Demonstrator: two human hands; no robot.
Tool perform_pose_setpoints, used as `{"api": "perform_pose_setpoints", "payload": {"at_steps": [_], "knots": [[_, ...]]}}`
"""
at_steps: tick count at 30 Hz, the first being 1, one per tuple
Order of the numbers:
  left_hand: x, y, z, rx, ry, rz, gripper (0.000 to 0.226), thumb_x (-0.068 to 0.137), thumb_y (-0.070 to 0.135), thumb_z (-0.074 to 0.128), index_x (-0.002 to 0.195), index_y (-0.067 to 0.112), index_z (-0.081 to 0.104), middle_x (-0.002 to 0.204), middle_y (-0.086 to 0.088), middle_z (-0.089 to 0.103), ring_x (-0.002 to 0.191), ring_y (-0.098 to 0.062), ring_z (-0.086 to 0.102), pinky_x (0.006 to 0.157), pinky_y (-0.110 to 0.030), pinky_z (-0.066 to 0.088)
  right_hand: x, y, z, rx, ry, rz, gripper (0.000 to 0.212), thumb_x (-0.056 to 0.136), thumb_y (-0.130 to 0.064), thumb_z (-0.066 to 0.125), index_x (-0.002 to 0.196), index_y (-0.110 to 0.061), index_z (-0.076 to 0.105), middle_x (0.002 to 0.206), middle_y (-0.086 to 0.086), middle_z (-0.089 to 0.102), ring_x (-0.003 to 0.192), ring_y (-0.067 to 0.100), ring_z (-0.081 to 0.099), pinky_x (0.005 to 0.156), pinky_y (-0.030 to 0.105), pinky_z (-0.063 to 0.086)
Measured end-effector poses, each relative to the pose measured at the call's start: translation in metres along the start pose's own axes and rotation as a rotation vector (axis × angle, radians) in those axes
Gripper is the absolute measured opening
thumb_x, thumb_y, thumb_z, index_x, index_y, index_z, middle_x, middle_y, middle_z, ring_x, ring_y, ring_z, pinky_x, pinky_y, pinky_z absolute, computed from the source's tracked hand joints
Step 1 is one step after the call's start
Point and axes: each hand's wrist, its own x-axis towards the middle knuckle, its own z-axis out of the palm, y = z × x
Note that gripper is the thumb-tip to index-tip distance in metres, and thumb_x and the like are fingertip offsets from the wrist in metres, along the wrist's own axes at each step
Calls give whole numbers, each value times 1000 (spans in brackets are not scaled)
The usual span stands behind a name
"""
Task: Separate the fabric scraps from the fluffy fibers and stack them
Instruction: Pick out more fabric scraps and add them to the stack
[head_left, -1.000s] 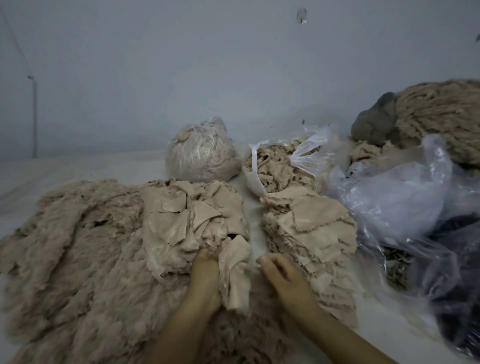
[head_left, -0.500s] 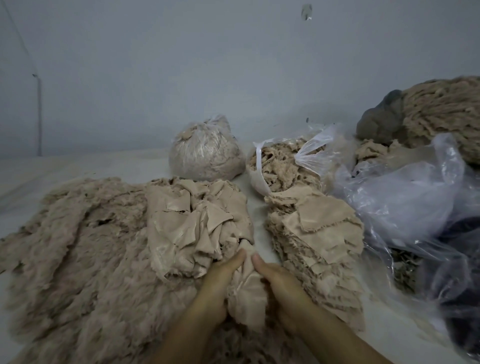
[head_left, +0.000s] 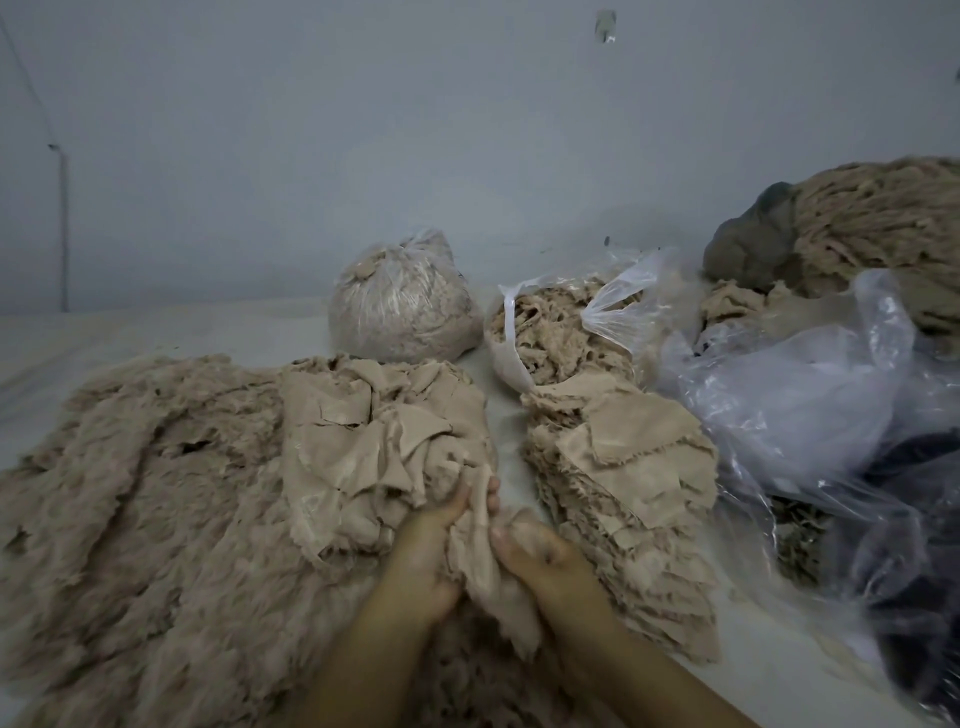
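Nearest the camera, two bare forearms reach forward over a beige mass, and between them hangs a single fabric scrap (head_left: 491, 582), a limp beige strip that trails down toward the wrists. The left hand (head_left: 426, 551) curls its fingers round the strip's left edge, and the right hand (head_left: 540, 558) pinches the right edge, thumb on top; the two hands sit close together, nearly touching. Under and to the left of them spreads the fluffy fibers (head_left: 145, 509), a broad shaggy beige sheet lying flat on the white surface (head_left: 156, 332). On its right part rests a loose heap of crumpled scraps (head_left: 374, 441), and the held strip rises out of the near edge of that heap. Just right of the hands, apart from the heap by a narrow strip of bare surface, stands the stack of scraps (head_left: 628, 478), flat pieces laid one on another with frayed edges. Behind the stack an open plastic bag (head_left: 561, 327) holds more beige shreds, and left of it sits a tied bag (head_left: 405, 306), full and rounded. At the far right lie crumpled clear plastic (head_left: 810, 395) and a large bundle of beige strands (head_left: 883, 218) against the pale wall (head_left: 363, 130).
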Motion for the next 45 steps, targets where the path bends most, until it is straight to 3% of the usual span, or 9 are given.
{"api": "perform_pose_setpoints", "payload": {"at_steps": [7,13,17,20,25,30,39,42,45], "knots": [[10,37,-7,-477,48,43,28,87,-1,35,67,13,49,41,4,49,32,-5,46,42,-12,41,3,-4,-8,-73,350,-119,15,94,-20,57,99,-15,70,94,-1,75,86,7,68,76,19,52],[1,10,-7,13,-93,-105,34,91,38,52,73,9,59,52,-2,43,27,-4,29,27,-11,21,17,-17,-20,-216,370,-156,28,90,-34,61,71,-13,62,67,3,60,69,13,55,62,23,44],[-9,-9,1,279,-100,-70,39,68,30,72,90,-2,70,78,-19,69,69,-29,68,67,-35,58,24,-17,-13,-279,328,-196,29,86,-25,68,72,1,69,67,17,68,64,14,62,60,26,48],[-10,-12,8,189,4,84,35,79,16,68,107,-4,66,99,-21,71,92,-33,69,78,-40,57,26,-15,-7,-162,327,-136,23,87,-23,67,76,-5,75,79,15,72,78,25,71,67,39,56],[-9,-6,6,157,125,198,10,93,0,51,100,-5,57,54,-6,64,39,-13,58,35,-18,44,28,-18,-11,105,390,-74,22,90,-19,63,80,-1,70,77,5,70,70,20,64,65,28,51],[-7,-12,-3,220,92,209,6,92,2,54,88,-1,51,38,1,35,27,-6,30,32,-12,28,33,-33,-18,18,366,-140,8,87,-12,66,80,-9,67,75,7,64,70,21,58,65,31,47],[-9,-13,0,-26,-172,-81,45,82,48,57,100,11,75,107,-14,71,96,-28,69,85,-47,53,35,-54,-27,-125,40,-213,14,90,-12,61,76,-13,65,68,4,64,62,14,58,55,24,47],[-8,-19,4,-68,-108,19,27,78,14,63,97,-4,68,89,-17,73,72,-19,71,66,-32,58,32,-46,-31,-290,141,-265,29,85,-21,68,57,-18,60,56,-1,58,55,9,53,52,21,43],[-6,-15,5,-36,52,90,23,95,8,47,80,-6,57,55,-6,64,33,-4,41,32,-15,33,37,-58,-38,-369,238,-313,47,89,-32,62,50,-23,38,48,-6,32,46,7,32,46,21,28]]}}
